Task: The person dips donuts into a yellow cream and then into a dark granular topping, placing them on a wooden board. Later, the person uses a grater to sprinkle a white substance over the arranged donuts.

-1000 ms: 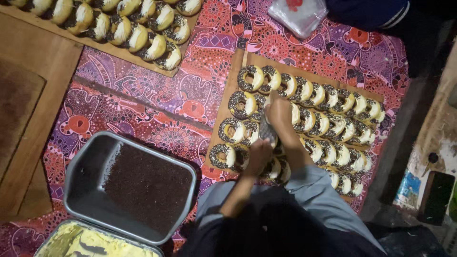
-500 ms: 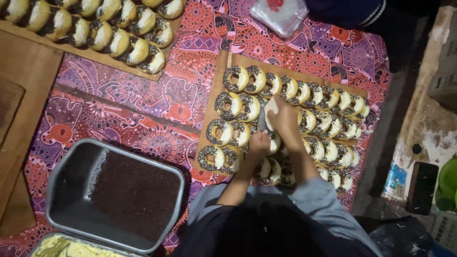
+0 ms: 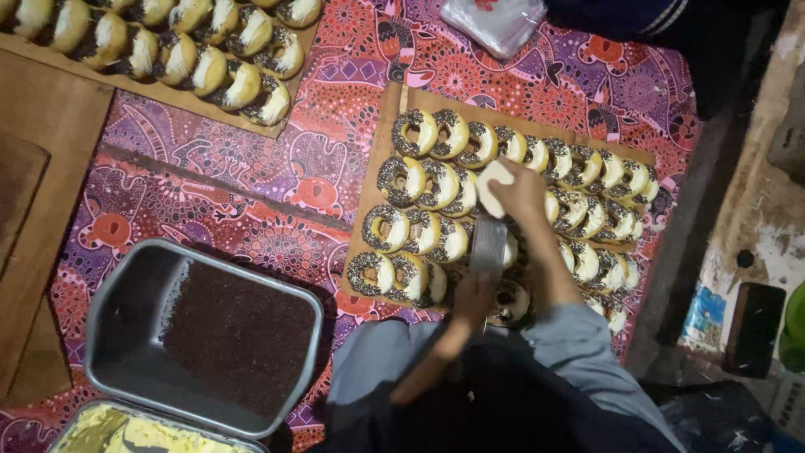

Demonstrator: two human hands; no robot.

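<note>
Grating step: right hand (image 3: 521, 190) grasps a pale cheese block (image 3: 493, 186) over the sprinkled ring doughnuts (image 3: 419, 180), left hand (image 3: 475, 295) clenches the metal grater (image 3: 489, 245); next needs steady strokes.

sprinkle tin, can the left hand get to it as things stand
Probably not at once: the left hand grips a grater over the doughnut board. The sprinkle tin lies open on its side, with only cloth between.

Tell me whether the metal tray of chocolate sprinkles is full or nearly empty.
Partly full: the chocolate sprinkles cover much of the metal tray, but bare metal shows along its left side.
</note>
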